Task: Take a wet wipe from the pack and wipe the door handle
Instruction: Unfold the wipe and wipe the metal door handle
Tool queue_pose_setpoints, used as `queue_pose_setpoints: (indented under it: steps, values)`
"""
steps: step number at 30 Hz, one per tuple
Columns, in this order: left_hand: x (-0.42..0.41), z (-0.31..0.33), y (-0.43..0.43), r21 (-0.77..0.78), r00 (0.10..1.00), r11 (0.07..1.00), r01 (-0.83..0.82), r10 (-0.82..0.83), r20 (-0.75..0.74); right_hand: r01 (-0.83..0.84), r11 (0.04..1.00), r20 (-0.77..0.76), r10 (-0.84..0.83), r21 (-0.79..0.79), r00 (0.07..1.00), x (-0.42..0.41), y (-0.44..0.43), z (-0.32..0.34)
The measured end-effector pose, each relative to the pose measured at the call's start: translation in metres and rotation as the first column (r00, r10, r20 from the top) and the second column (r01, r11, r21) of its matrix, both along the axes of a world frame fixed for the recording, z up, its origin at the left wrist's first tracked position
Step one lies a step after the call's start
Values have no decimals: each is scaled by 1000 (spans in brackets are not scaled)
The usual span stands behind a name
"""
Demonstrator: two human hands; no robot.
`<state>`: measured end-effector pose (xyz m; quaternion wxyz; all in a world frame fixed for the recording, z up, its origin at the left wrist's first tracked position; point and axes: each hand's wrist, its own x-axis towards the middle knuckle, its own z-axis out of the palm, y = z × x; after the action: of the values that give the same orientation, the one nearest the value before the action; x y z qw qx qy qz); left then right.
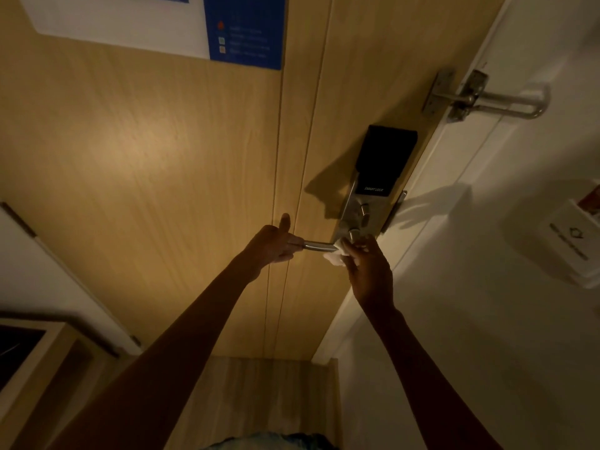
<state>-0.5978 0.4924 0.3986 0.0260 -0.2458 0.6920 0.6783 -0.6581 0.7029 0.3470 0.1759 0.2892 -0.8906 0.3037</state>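
A silver lever door handle (316, 245) juts left from the lock plate on a light wooden door (146, 164). My left hand (274, 243) is closed around the free end of the lever, thumb up. My right hand (367, 267) pinches a crumpled white wet wipe (336, 256) and presses it against the handle's base, close to the lock plate. Above the handle sits a black smart lock panel (383, 160). No pack of wipes is in view.
A metal swing-bar door guard (487, 95) spans the door edge and the white frame at upper right. A white wall holder (565, 241) hangs on the right wall. A blue and white notice (246, 30) is on the door's top. A wooden cabinet (35, 358) stands lower left.
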Motion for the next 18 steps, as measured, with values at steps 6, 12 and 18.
queue_pose_setpoints:
  steps: [6, 12, 18]
  values:
    - [-2, -2, -2, -21, 1000, 1000, 12, -13, -19, 19, 999, -50, -18, 27, 999, -3, -14, 2]
    - [-2, 0, -1, -23, 1000, 1000, 20, -20, 3, -4, 998, -19, 3, -59, 1000, -13, -9, 17]
    - [-2, 6, 1, 2, 1000, 1000, 9, -9, 25, 189, 955, -34, -202, -229, 979, -6, 21, 21]
